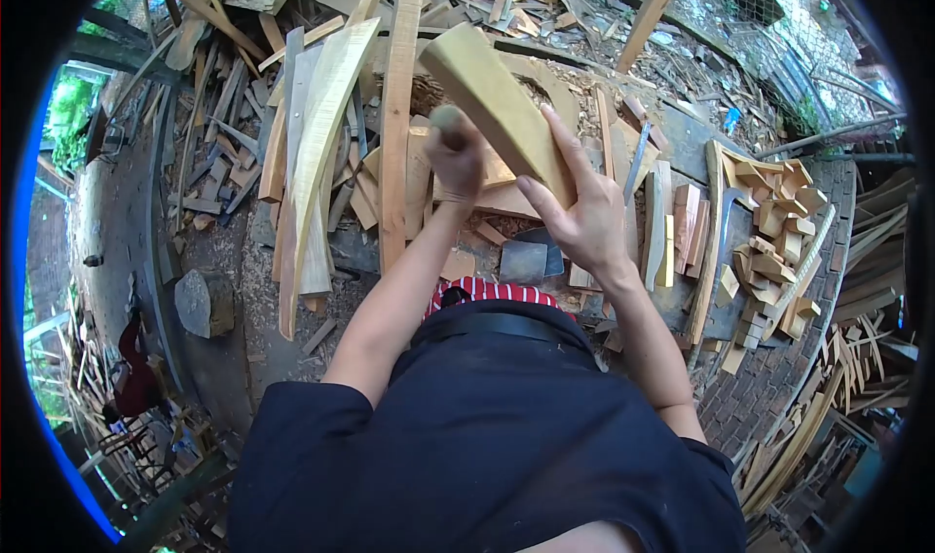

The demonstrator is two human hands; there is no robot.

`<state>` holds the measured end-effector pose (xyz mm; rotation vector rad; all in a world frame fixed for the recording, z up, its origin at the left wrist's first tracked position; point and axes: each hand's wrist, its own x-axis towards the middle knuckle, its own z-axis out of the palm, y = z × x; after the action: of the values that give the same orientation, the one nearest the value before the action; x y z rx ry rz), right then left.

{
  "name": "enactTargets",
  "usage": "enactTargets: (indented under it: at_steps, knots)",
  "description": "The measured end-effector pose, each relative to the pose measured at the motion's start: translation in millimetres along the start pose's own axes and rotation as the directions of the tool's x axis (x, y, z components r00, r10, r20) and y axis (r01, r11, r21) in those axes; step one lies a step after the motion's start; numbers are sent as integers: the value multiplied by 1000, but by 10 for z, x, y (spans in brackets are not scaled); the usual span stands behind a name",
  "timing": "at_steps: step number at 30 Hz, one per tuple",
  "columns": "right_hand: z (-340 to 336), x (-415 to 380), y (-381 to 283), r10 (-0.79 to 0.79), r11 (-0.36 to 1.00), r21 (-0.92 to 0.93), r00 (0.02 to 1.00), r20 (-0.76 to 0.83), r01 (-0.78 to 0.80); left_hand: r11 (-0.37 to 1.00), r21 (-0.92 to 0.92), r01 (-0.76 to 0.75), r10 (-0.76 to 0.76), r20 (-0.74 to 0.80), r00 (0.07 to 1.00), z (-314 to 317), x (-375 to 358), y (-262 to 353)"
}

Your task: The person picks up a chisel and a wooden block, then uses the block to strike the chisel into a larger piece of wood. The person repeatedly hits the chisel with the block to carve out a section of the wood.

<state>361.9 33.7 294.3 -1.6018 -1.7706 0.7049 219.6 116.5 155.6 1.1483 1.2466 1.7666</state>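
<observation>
A thick, squared wooden block [502,105] is held up in front of me, tilted so its far end points up and to the left. My right hand [589,207] grips its near end, thumb on the near side and fingers stretched along the right side. Left of the block, my left hand [458,168] is closed in a fist around a round-ended wooden handle [448,120]. The rest of what that handle belongs to is hidden by the hand and slightly blurred.
Long boards [317,154] and an upright plank [397,115] lie to the left. Small cut blocks [779,202] are piled at the right. A grey plate [524,261] lies near my waist. Wood scraps [224,144] and a stone block [205,303] are on the left.
</observation>
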Motion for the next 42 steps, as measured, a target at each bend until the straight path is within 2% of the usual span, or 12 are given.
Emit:
enactTargets:
  at_steps: [4,10,22,28,32,34,35,36,38,39,40,42]
  knots:
    - [34,-65,173,26,987,163,991,-134,-4,895,-398,202,-278,-143,950,-102,348,457]
    - [-23,-232,366,185,968,187,980,-70,-169,901,-398,171,-247,-147,958,-107,417,536]
    - [41,-357,442,181,976,144,978,-107,-165,977,-193,94,-86,52,995,103,128,276]
    - [13,-262,341,215,937,292,975,-60,-189,1000,-22,-10,12,96,995,117,57,194]
    - [-173,-105,-117,102,909,416,985,-139,-35,999,19,-48,45,123,991,190,-15,221]
    - [-226,-59,-237,-76,888,422,964,-255,182,980,30,-198,194,114,974,284,-51,326]
    - [-215,0,-236,-242,900,275,913,-328,337,980,37,-196,187,176,967,302,-53,382]
    - [-187,4,-187,-254,896,277,913,-319,346,972,16,-233,225,193,955,327,-76,366]
    - [-142,-15,-32,-126,992,-38,988,-85,123,961,60,-269,243,274,931,399,-130,314]
    - [-206,-29,-93,1,1000,-16,998,-59,-2,973,63,-224,196,299,934,428,-152,331]
    - [-258,-12,-82,-43,998,-38,996,-74,40,981,69,-182,152,316,937,450,-140,386]
    - [-269,-48,-105,-18,946,313,980,-197,80,945,107,-310,271,280,921,502,-143,375]
